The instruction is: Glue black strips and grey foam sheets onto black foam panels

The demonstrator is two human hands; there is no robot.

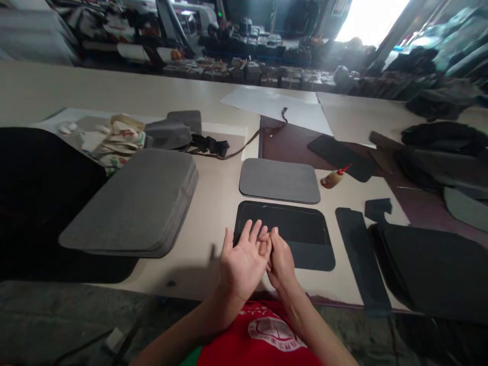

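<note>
Palm up, my left hand (244, 264) is held over the near edge of the table with its fingers spread and nothing on the palm. My right hand (281, 258) is closed against the little-finger side of the left hand; its fingers are pressed around that side, and anything between them is too small to make out. Behind both hands lies a black rounded panel (308, 254) with a darker upper part. Beyond it is a grey rounded panel (280, 180). A glue bottle with a red tip (332, 179) lies to the right of the grey panel.
A thick stack of grey panels (133, 203) stands at left, with patterned cloth (124, 137) behind it. A black strip (362, 254) and a stack of black panels (438, 264) lie at right. A dark cord (249, 141) crosses the pale table (206, 229).
</note>
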